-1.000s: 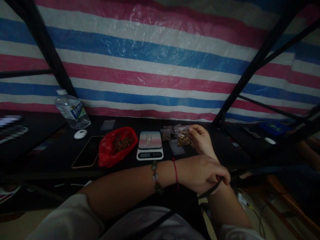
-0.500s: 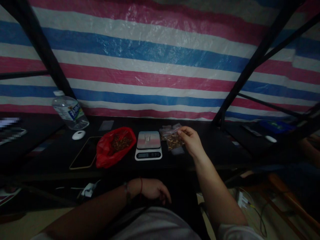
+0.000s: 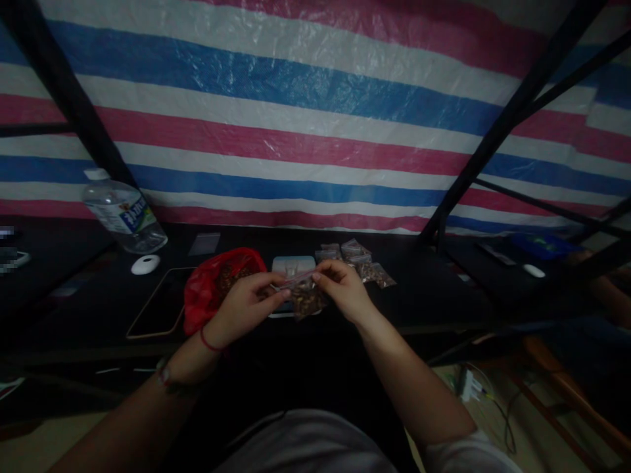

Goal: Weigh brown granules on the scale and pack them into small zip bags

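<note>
Both hands pinch the top edge of a small clear zip bag [image 3: 306, 299] filled with brown pieces. My left hand [image 3: 249, 302] grips its left corner, and my right hand [image 3: 342, 289] has the right corner. The bag hangs in front of a white digital scale [image 3: 283, 264], hiding most of it; a small clear object sits on the scale's plate. Left of the scale, partly behind my left hand, lies an open red plastic bag [image 3: 200, 299] with more brown pieces inside. Several filled zip bags [image 3: 365, 266] lie in a group right of the scale.
A phone [image 3: 160, 305], a white mouse [image 3: 146, 264], a flat clear bag [image 3: 204, 244] and a large plastic bottle [image 3: 125, 213] are at the left of the black table [image 3: 419, 295]. Dark metal posts stand either side. Another person's arm [image 3: 608, 289] shows at far right.
My right hand has brought the filled zip bag left from the group to in front of the scale. My left hand has risen from my lap and taken hold of its other corner.
</note>
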The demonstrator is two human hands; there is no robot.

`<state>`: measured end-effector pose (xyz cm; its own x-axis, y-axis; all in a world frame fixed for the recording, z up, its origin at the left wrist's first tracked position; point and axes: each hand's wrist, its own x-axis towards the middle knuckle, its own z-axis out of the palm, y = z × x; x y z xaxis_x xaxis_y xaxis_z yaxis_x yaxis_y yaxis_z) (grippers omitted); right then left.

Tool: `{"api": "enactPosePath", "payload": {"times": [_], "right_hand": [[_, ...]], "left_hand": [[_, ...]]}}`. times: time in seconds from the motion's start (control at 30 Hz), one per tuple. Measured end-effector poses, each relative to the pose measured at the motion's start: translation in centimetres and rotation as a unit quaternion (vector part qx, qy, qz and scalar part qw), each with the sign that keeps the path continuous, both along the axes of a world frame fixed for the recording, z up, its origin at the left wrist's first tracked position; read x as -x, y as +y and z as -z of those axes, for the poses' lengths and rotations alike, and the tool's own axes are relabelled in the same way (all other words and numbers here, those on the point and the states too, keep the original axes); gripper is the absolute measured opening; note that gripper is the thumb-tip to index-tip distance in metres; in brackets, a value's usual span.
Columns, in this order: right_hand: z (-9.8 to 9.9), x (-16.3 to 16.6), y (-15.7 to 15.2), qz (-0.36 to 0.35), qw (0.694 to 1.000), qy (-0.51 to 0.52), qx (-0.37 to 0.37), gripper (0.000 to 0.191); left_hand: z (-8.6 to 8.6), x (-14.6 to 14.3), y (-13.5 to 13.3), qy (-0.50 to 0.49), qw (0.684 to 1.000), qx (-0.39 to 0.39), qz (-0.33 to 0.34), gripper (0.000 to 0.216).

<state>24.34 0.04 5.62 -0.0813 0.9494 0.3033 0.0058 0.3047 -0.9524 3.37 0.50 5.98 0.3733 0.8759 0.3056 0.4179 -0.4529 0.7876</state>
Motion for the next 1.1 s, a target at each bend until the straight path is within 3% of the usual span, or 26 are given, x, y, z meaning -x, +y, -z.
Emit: {"api": "enactPosePath", "payload": {"times": [0.1,0.37,0.57,0.77,0.93,1.1], "right_hand": [[-0.2,1.5,0.5,-0.007,1.000,-0.009,-0.008,0.015],[0.2,2.6,0.6,-0.004,0.998,-0.048,-0.026,0.012],[0.7,2.0,-0.3,0.009,0.995,-0.082,-0.057,0.010],[0.7,1.1,-0.9,0.041,0.986,-0.137,-0.087,0.008],[0.9,1.1,-0.8,0.009,0.989,-0.124,-0.079,0.009],[1.1,1.4,-0.8,0.003,0.987,-0.134,-0.086,0.008]], "left_hand": [[-0.4,0.6,-0.3,-0.010,0.999,-0.018,-0.043,0.026],[-0.7,1.8,-0.5,-0.121,0.986,0.045,-0.101,0.035],[0.0,1.5,-0.6,-0.115,0.989,0.031,-0.089,0.025],[0.1,1.1,-0.9,-0.080,0.996,0.022,-0.035,0.021],[0.4,0.6,-1.3,-0.091,0.994,0.050,-0.035,0.023],[0.5,0.8,-1.2,-0.036,0.999,0.007,-0.037,0.025]]}}
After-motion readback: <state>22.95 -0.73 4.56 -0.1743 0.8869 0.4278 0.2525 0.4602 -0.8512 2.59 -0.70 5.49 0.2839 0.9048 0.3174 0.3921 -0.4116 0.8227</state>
